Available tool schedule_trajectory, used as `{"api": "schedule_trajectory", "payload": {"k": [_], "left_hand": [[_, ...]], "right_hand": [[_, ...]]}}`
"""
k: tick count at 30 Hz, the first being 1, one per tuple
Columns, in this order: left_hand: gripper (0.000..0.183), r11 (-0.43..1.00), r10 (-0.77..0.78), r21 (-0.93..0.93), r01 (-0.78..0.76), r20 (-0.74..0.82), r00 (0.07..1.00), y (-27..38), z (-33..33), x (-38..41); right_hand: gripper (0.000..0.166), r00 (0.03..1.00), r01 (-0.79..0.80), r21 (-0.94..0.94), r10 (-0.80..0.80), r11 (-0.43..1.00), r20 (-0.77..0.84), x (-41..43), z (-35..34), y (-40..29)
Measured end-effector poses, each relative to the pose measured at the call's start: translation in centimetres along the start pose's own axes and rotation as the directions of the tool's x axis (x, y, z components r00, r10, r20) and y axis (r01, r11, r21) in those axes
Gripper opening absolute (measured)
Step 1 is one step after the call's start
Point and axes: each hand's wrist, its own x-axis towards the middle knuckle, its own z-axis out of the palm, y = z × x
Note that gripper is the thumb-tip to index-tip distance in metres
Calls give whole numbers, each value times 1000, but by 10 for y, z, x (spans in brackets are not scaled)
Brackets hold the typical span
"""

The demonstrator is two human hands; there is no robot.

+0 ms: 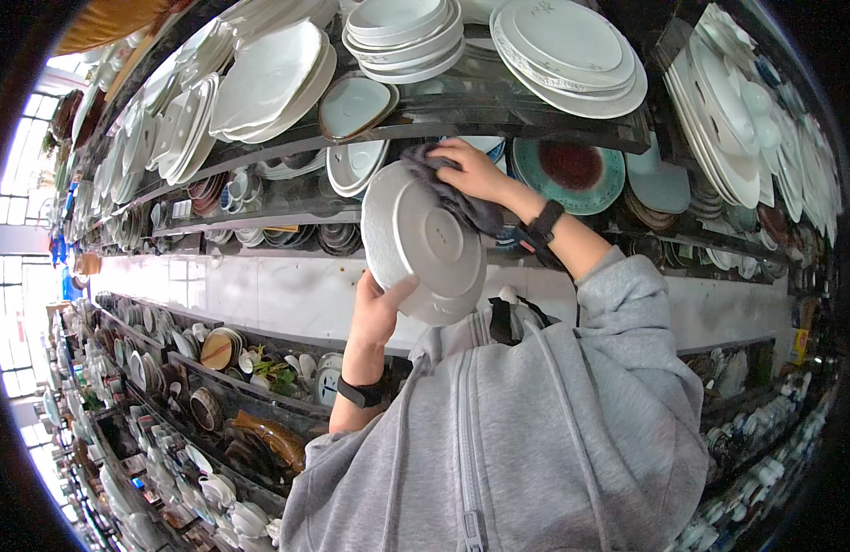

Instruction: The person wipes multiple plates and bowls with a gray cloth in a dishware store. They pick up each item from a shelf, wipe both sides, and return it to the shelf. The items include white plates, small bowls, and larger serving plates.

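Note:
A white ceramic plate [397,228] is tilted up in front of my chest, its underside with a foot ring and a small mark facing me. My left hand [377,310] grips its lower left rim, thumb on the underside. Bunched in my right hand [470,169] is a dark grey cloth [466,207], which lies against the upper right edge of the plate. Part of the plate's right side is covered by the cloth.
A dark shelf [466,117] ahead carries stacked white bowls [404,41], round plates [566,41] and squarish plates [273,83]. Below it stands a teal plate with a dark red centre [570,169]. Behind me, more shelves hold crockery and a brown glazed vessel [270,435].

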Motion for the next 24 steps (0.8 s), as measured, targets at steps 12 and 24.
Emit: {"api": "schedule_trajectory", "payload": {"k": [12,24], "left_hand": [[34,987,82,-129,-96,-107,991,-10,-7,15],[36,981,151,-92,-170,-182,972,6,-19,12]], "right_hand": [[35,897,409,-130,-372,903,238,-49,-8,-130],[57,982,183,-117,-176,976,70,-145,16,-43]]}}
